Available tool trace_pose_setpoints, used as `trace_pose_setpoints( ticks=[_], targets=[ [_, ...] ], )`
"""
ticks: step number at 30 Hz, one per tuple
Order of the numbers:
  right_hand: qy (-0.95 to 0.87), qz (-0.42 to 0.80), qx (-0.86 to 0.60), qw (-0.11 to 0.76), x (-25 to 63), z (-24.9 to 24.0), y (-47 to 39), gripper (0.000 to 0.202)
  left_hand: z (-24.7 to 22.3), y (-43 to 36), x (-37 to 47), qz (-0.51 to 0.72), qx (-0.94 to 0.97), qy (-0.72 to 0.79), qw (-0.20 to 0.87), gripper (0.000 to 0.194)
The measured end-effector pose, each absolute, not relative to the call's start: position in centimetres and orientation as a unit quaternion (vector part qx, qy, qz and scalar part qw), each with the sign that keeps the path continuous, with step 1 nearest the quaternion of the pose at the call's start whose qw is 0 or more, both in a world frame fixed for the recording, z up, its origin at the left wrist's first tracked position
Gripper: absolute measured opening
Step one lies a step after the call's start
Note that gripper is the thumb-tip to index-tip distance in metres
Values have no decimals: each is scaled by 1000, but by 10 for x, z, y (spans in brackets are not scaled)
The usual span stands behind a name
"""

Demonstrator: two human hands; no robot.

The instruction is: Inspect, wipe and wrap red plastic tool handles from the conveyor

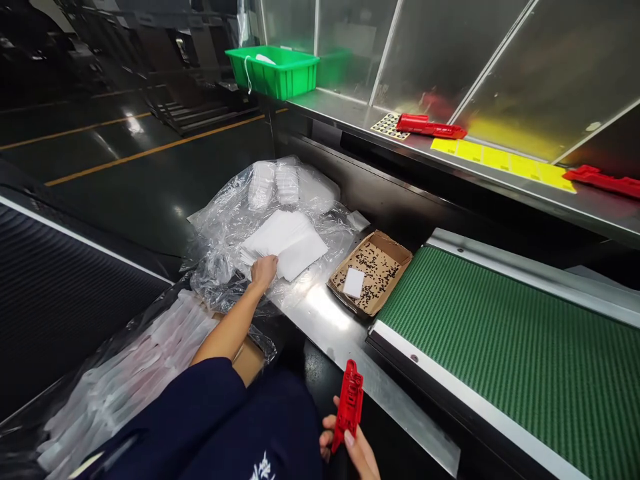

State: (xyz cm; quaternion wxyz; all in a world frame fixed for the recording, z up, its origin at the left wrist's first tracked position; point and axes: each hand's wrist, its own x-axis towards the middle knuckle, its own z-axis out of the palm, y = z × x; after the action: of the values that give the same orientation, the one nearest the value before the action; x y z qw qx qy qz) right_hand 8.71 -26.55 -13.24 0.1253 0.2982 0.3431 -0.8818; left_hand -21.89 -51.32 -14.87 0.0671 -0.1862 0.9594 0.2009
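My left hand (pixel 264 271) is at the near edge of a fanned stack of white sheets (pixel 295 243), its fingers closed on the edge of the stack. The sheets lie on crumpled clear plastic (pixel 220 230). At the bottom of the view my right hand (pixel 350 443) holds a red plastic part (pixel 351 400) between thumb and fingers, the part pointing up and away from me. A shallow cardboard box (pixel 387 267) with many small black pieces and a white card (pixel 354 283) sits right of the sheets.
A green conveyor belt (pixel 510 347) runs along the right. The back shelf (pixel 340 110) bears a green bin (pixel 280 70), red parts (pixel 430 127) and yellow labels (pixel 505 162). Wrapped parts (pixel 135 367) lie at lower left, beside a black ribbed surface (pixel 65 300).
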Motion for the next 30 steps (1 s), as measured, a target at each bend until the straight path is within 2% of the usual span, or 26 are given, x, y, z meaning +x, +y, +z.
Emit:
trace_pose_setpoints(
  ticks=[7, 13, 15, 20, 25, 30],
  targets=[
    [333, -888, 296, 116, 88, -136, -266, 45, -126, -517, -208, 261, -139, 955, -27, 24],
    [417, -867, 268, 54, 96, -142, -262, 42, -92, -523, -188, 384, -51, 921, -48, 22],
    [466, -847, 253, 45, 98, -140, -259, 44, -79, -523, -174, 431, -8, 902, -32, 27],
    [515, -821, 243, 51, 90, -127, -257, 43, -42, -514, -126, 524, 122, 840, 74, 54],
    [488, -843, 222, 34, 75, -121, -262, 44, -15, -504, -79, 549, 227, 781, 195, 57],
    [453, -858, 239, -35, 84, -115, -261, 51, -11, -501, -49, 565, 233, 765, 203, 55]
  ],
)
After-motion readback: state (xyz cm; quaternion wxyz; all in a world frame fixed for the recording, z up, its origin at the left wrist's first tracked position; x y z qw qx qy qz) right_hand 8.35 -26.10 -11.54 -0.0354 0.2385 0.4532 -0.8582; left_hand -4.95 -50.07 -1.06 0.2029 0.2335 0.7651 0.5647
